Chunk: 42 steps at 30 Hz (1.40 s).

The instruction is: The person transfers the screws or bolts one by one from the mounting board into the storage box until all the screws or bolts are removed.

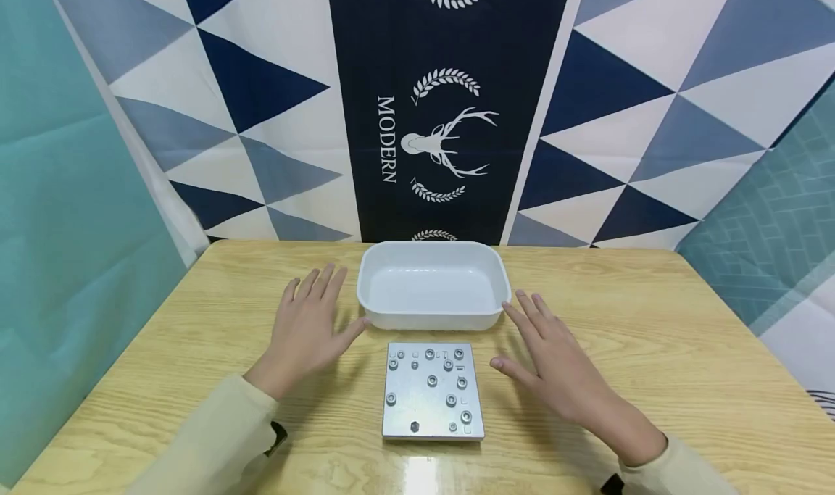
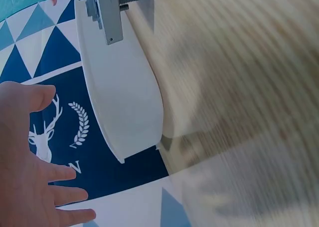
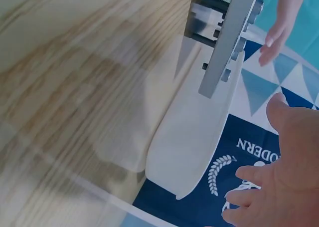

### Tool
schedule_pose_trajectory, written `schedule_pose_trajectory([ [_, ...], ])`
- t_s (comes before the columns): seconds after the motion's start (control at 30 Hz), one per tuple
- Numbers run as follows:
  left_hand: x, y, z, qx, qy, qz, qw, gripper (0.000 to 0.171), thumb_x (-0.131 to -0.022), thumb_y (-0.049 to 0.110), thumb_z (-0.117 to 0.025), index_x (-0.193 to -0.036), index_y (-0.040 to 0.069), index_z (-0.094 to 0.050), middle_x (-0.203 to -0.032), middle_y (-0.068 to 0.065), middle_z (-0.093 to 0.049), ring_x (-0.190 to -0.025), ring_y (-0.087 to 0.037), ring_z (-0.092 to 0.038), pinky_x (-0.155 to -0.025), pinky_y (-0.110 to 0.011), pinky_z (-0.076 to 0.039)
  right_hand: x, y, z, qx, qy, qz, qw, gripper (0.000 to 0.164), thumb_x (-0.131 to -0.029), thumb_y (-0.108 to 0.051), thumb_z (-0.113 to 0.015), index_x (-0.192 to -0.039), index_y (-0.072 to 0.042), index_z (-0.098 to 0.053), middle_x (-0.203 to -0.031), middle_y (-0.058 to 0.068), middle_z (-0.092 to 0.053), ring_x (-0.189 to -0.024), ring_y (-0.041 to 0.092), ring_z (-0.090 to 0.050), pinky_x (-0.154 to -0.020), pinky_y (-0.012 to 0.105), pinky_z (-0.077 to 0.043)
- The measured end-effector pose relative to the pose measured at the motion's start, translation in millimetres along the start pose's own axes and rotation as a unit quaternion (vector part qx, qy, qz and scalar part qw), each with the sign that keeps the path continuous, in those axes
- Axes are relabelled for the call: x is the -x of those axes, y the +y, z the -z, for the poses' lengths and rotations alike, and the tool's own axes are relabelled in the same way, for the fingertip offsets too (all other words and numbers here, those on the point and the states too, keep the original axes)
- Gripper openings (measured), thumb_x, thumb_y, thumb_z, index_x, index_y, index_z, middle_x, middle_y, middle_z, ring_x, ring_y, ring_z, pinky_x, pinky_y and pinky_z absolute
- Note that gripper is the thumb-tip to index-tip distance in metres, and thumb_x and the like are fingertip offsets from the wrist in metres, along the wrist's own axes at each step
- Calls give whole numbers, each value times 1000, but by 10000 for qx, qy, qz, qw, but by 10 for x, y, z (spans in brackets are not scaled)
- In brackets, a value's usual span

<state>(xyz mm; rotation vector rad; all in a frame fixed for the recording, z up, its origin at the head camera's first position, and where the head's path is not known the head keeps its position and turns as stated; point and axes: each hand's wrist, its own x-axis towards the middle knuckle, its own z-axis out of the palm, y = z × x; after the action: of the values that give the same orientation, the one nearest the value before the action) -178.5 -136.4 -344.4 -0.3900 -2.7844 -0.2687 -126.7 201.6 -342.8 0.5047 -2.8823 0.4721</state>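
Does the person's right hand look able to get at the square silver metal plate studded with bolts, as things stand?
Probably yes. The right hand looks open and empty, just beside the square silver metal plate, and nothing seems to stand between them on the pale wood-grain tabletop.

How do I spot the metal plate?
Find the wooden table, then the white tub at its far edge. Just nearer, between the left hand and right hand, sits the metal plate: silvery, squarish and, unlike the smooth tub, studded with bolts.
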Motion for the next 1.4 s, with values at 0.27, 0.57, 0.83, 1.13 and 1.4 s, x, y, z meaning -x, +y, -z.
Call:
schedule_pose_trajectory([
  [0.27,-151,5,-49,421,-250,138,9987,83,-88,60,-54,-145,3,-37,-149,-21,-41,-136,-40,-42,-111,-58,-34,-27,-55,13,-120,-11,212,9997,75,-89,-51,-61,-149,-15,-34,-161,12,-21,-148,38,-18,-112,64,-27],
  [0.57,-273,7,-48,861,-564,297,9942,78,-90,53,-55,-144,-1,-38,-146,-24,-44,-133,-43,-44,-108,-57,-40,-74,-105,9,-234,43,435,9988,72,-89,-45,-65,-148,-16,-36,-160,11,-24,-147,37,-22,-110,60,-34],
  [0.83,-394,-19,-57,1324,-819,505,9865,68,-92,39,-59,-144,0,-38,-147,-22,-43,-135,-41,-41,-111,-55,-38,-103,-131,23,-222,-38,689,9974,71,-88,-39,-68,-147,-14,-38,-158,10,-29,-145,36,-29,-111,56,-36],
  [1.13,-502,-46,-71,1987,-1129,932,9691,63,-92,31,-60,-143,1,-39,-143,-21,-48,-129,-37,-50,-105,-51,-46,-174,-155,22,-191,40,1079,9940,64,-88,-38,-68,-141,-10,-46,-153,9,-39,-141,33,-36,-109,53,-40],
  [1.4,-571,-55,-107,2341,-1172,1113,9587,59,-91,23,-64,-140,-1,-43,-128,-23,-59,-111,-34,-61,-90,-43,-56,-246,-175,38,-241,-5,1199,9925,58,-88,-36,-69,-137,-12,-51,-149,6,-45,-138,31,-43,-108,50,-43],
])
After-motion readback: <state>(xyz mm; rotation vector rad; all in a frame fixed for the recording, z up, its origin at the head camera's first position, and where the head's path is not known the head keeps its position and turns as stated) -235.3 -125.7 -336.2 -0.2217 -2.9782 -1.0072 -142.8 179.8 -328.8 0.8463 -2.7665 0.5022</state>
